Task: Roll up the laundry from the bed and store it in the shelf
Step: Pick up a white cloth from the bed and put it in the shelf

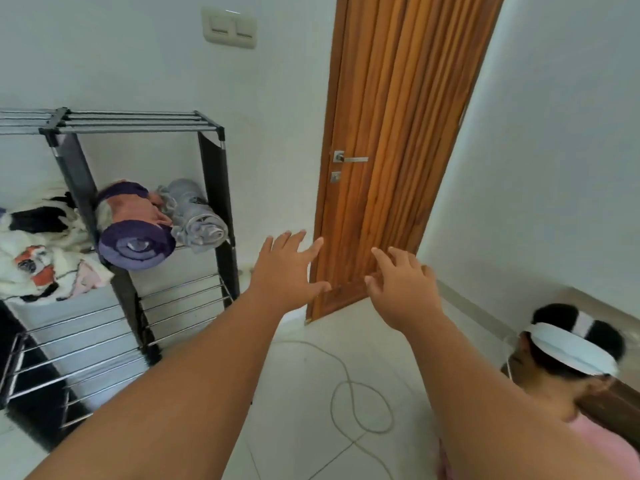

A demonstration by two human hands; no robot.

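Both hands, the left hand (285, 268) and right hand (403, 289), are being held out empty, fingers spread. Left of them, a purple rolled towel (136, 237) and grey rolled garment (197, 216) are being carried by the shelf (138, 121).

Shelf (138, 126): rails of bare metal tube, dull silver sheen; uprights and corner joints matt black, apparently plastic with black fabric side panels. Purple roll (136, 244): soft cloth, matt, slightly fuzzy. Grey roll (197, 220): thin knit cloth, matt, creased. White patterned bundle (45, 261) on the adjoining tier: fleecy, napped cloth. Door (391, 133): ribbed wood, warm brown, satin varnish (grain visible along the slats). Door handle (351, 159): brushed metal. Wall switch (229, 27): smooth cream plastic, faint gloss. Walls (554, 168): matt paint. Floor (304, 393): smooth glossy tile. Cable (349, 386): smooth pale sheath.
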